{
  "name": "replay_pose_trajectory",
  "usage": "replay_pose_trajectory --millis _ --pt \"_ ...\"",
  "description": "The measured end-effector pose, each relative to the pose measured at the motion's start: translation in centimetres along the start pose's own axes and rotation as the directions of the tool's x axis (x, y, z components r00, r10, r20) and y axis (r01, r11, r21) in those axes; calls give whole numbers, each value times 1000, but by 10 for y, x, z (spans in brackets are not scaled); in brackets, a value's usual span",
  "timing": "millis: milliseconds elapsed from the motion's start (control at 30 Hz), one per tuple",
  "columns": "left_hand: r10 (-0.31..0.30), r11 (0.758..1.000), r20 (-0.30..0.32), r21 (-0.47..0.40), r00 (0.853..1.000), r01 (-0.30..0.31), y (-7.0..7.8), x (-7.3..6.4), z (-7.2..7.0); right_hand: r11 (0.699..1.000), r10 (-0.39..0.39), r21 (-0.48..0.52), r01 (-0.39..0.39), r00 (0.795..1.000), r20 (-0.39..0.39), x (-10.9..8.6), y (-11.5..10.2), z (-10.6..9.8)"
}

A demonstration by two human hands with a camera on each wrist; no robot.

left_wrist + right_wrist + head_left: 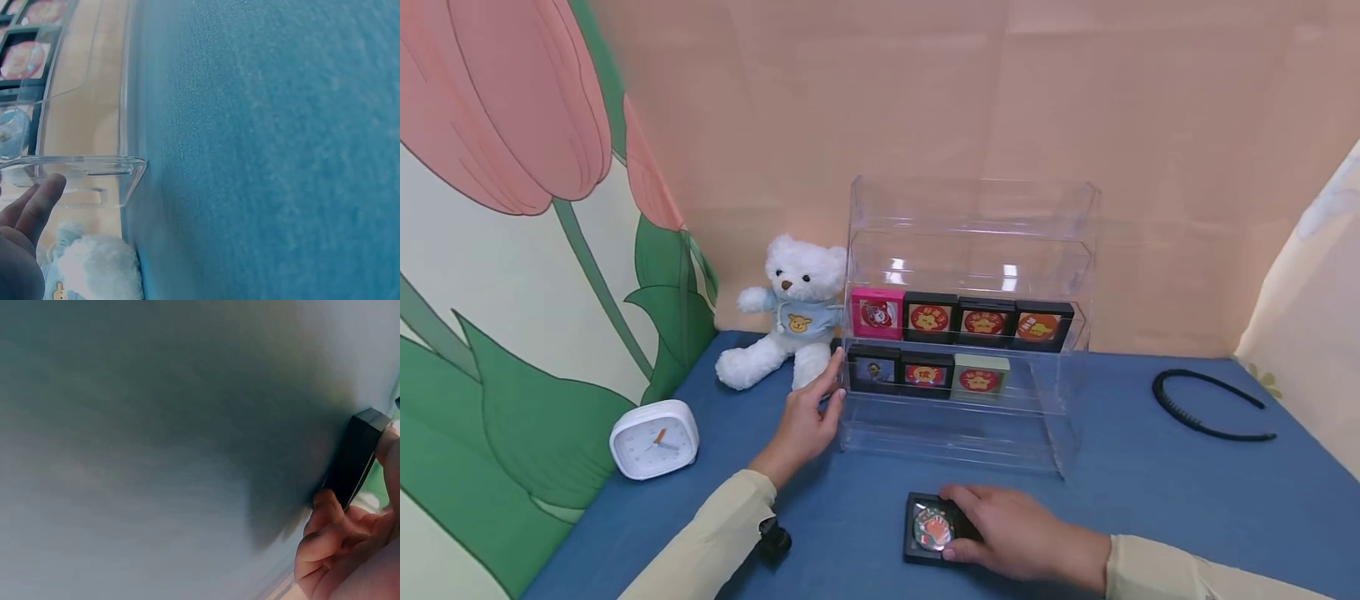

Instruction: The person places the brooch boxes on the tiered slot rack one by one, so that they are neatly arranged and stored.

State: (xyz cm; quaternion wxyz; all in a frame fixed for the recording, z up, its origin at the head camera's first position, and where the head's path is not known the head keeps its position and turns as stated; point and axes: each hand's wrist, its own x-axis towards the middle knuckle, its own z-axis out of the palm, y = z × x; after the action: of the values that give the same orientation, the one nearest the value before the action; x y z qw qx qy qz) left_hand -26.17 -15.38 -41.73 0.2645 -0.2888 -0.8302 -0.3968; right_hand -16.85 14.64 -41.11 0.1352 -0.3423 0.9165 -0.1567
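Note:
A clear acrylic tiered rack (955, 429) stands on the blue table. Its tiers hold several small square boxes, among them a pink one (877, 313), black ones (930, 317) and a pale green one (981, 377), most with round red or orange pictures. My left hand (805, 421) touches the rack's left side with extended fingers; the left wrist view shows the fingertips against the clear side panel (128, 164). Near the table's front, my right hand (1018, 529) grips a flat black box (931, 528) with a round orange-and-green picture, pinching it between thumb and fingers.
A white teddy bear (805, 292) in a light blue top sits left of the rack. Further left is a white alarm clock (655, 440). A black headband (1195, 408) lies on the right of the blue tablecloth (1150, 500).

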Motion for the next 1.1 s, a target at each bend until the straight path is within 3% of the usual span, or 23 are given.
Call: replay_pose_trajectory --millis 267,633,733,867,933,1000,1100 --pt "8 1000 -6 4 1000 -8 0 1 0 994 105 40 -103 993 -48 -43 23 -1" --pt "8 1000 -12 26 1000 -8 0 0 -1 974 187 139 -177 980 -68 -81 37 5" --pt "20 999 -24 31 999 -19 0 -1 -2 971 130 217 -101 984 -122 -90 37 6" --pt "11 999 -24 32 1000 -10 0 -1 -2 935 -19 343 96 975 -221 -99 40 8" --pt "3 999 -15 33 1000 -2 1 -2 -1 904 -118 365 224 950 -289 -102 43 8" --pt "-6 1000 -6 31 1000 7 2 -2 -1 863 -227 357 356 907 -355 -104 46 8" --pt "-13 1000 -4 28 1000 13 3 -1 -1 808 -330 333 485 842 -427 -107 51 7"
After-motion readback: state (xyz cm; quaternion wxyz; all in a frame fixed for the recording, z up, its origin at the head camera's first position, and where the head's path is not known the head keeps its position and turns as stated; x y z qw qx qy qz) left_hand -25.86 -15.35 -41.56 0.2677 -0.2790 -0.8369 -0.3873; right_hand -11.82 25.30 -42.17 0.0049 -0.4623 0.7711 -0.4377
